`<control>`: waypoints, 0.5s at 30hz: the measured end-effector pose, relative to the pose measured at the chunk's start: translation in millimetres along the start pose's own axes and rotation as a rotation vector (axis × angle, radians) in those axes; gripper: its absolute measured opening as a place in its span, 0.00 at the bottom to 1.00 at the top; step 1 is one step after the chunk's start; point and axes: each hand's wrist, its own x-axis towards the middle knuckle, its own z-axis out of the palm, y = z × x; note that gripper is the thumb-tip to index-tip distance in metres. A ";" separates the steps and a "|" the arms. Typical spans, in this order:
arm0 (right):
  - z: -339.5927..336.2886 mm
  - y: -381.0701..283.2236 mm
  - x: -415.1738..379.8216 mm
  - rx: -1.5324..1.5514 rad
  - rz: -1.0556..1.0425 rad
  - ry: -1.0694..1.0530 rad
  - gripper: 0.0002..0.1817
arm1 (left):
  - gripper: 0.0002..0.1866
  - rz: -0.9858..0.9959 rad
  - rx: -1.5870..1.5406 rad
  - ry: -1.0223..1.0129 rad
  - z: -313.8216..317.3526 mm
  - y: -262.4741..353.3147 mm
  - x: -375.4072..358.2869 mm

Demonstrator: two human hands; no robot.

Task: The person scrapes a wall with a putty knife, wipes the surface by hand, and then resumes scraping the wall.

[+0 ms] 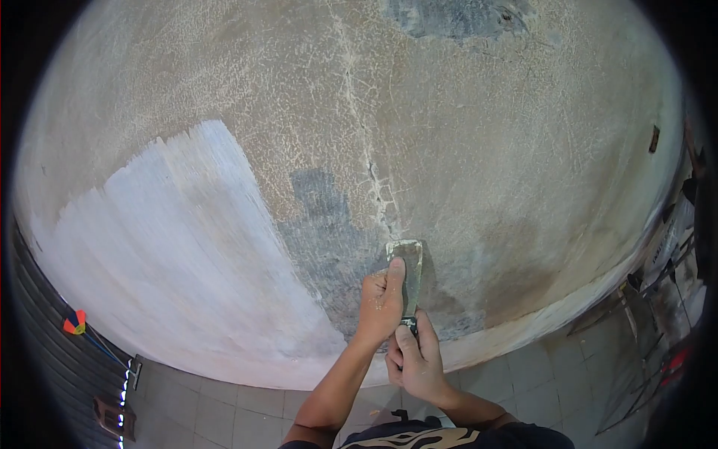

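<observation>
A scraper (412,278) with a flat, whitish-edged blade lies against the cracked wall surface (479,150), its blade edge at the lower end of a long crack (380,196). My left hand (383,303) presses on the blade, thumb laid along it and fingers curled. Just below and to the right, my right hand (420,363) is closed round the scraper's dark handle. Grey bare patches (325,243) show on the wall left of the blade, and a white painted area (179,247) lies further left.
Grey floor tiles (224,408) run below the wall. At the left are dark corrugated metal (45,322) and a small orange and blue object (75,322). Thin rods and a red item (675,365) stand at the right. Another grey patch (456,16) is at the top.
</observation>
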 end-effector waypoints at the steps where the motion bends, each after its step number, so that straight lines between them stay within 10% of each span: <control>1: -2.1 2.6 -0.7 0.000 0.005 0.002 0.04 | 0.29 -0.005 -0.001 0.001 -0.4 -2.2 -1.9; 15: -9.9 11.7 3.8 -0.077 -0.047 -0.014 0.04 | 0.30 0.111 0.150 0.044 -4.1 -16.6 2.2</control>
